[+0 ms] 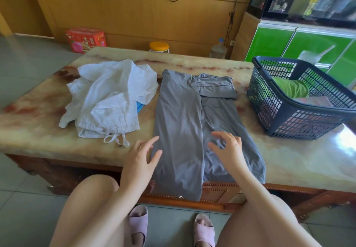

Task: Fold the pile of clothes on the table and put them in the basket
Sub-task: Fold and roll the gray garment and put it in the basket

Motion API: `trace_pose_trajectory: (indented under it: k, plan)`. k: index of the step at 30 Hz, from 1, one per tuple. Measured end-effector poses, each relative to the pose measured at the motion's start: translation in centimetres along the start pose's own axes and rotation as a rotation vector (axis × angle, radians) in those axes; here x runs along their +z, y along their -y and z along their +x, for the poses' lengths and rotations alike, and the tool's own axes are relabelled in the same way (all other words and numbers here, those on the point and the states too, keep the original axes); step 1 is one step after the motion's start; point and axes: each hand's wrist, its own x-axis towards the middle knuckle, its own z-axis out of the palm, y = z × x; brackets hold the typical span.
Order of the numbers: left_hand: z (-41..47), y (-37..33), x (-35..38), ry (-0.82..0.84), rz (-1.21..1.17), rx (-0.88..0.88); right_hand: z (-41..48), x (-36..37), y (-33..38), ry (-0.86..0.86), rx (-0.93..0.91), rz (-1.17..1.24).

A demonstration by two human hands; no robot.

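Item 1: grey top [183,121], middle of the marble tabletop [38,115], running from near the far edge to the near edge, where its hem hangs over. Left side is folded inward in a long panel; a sleeve lies doubled across the upper right. The right side is not yet folded in.

Item 2: left hand [142,158], at the near edge over the top's left border, fingers spread and nearly straight, holding nothing. Contact with the cloth cannot be told.

Item 3: right hand [227,150], over the top's lower right part, fingers spread and loosely curved, holding nothing.

Step in hand, by judgement: folding the grey top, lengthwise stage. The next move calls for taking the right side, laying it over to match the left, then doubling the hem upward.

Item 4: white clothes pile [109,96], crumpled, left of the top, with a blue cloth [140,106] peeking from beneath.

Item 5: dark mesh laundry basket [300,119], right end of the tabletop, holding a green garment [289,88] and a pinkish one [316,100].
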Motion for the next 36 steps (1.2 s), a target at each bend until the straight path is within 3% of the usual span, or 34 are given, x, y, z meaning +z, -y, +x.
trace_pose_trajectory:
  k: [4,8,15,19,22,24,28,36]
  plan:
    - [3.9,-2.1,3.1,0.127,0.049,0.197,3.1,-2.2,-1.1,-0.068,0.11,-0.033]
    - [7.5,-4.6,6.9,0.411,0.205,0.259,5.2,-4.2,-3.8,-0.111,0.268,-0.17]
    - [7.7,-5.2,10.9,0.698,0.465,0.234,3.1,-6.4,-8.0,0.091,0.455,-0.169]
    - [6.2,-6.0,11.1,0.582,0.391,0.301,1.9,-7.9,-8.8,0.121,0.44,-0.051]
    - [3.3,-7.2,11.0,0.399,0.108,0.45,1.1,-8.4,-8.8,0.132,0.39,-0.009]
    - [1.2,-7.8,11.3,0.409,0.007,0.485,0.8,-9.0,-8.4,0.12,0.442,0.192]
    - [-1.6,-8.1,12.0,0.423,0.105,0.534,-0.3,-10.2,-7.8,0.216,0.547,0.452]
    - [-3.1,-8.3,13.5,0.311,0.229,0.538,-2.0,-11.5,-8.4,0.365,0.506,0.313]
